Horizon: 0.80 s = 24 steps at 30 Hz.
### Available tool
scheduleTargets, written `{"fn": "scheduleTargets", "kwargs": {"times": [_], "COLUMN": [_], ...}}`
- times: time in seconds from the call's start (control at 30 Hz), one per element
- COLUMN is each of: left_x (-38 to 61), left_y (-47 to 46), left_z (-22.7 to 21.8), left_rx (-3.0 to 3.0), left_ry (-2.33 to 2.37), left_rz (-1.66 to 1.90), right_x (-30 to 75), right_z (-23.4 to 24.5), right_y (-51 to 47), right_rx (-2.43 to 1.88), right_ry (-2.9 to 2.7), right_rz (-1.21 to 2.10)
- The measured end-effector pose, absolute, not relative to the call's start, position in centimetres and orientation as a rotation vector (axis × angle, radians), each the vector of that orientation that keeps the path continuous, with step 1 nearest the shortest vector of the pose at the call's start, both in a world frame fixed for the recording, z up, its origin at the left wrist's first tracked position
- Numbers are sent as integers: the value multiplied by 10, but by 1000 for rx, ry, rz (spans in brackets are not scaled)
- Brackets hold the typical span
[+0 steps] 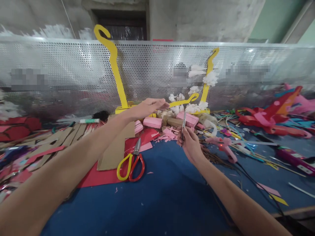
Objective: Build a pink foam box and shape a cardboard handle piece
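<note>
My left hand (157,104) is stretched out over the pile at the back of the table, fingers extended and nothing seen in them. Just past its fingertips lies a curved yellow strip (183,102) with a hooked end; I cannot tell if they touch. A craft knife (183,122), thin and silvery, stands nearly upright in my closed right hand (190,142). Pink blocks (152,122) and pink paper scraps (169,133) lie between the hands. Scissors (133,162) with one yellow and one red handle rest nearer me on red sheet and cardboard.
Two tall yellow hooked pieces (115,68) rise before a perforated metal panel (157,65), white fluff (210,78) around the right one. A pink glue gun (225,147) with its cord (258,183) lies right. Cardboard strips (66,137) are heaped left, red and pink pieces (273,111) far right.
</note>
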<state>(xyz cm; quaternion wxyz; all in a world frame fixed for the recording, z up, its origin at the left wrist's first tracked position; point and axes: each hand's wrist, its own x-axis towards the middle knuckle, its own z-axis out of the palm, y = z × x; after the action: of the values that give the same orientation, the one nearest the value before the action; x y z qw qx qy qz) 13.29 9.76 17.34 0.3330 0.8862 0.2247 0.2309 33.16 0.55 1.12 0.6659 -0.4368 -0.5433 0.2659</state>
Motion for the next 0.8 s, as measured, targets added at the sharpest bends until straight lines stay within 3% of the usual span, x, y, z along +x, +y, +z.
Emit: {"fn": "scheduleTargets", "kwargs": {"times": [0.37, 0.6, 0.8], "left_x": [120, 110, 106], "left_y": [81, 53, 41], "left_z": [188, 201, 201], "left_rx": [2623, 2615, 2693], "left_ry": [762, 765, 783], "left_rz": [581, 547, 461], "right_x": [334, 321, 313], "right_z": [17, 12, 53], "right_y": [-22, 1, 43], "right_rx": [-1048, -1099, -961], "right_ry": [-1967, -1688, -1571], "right_rz": [733, 504, 610]}}
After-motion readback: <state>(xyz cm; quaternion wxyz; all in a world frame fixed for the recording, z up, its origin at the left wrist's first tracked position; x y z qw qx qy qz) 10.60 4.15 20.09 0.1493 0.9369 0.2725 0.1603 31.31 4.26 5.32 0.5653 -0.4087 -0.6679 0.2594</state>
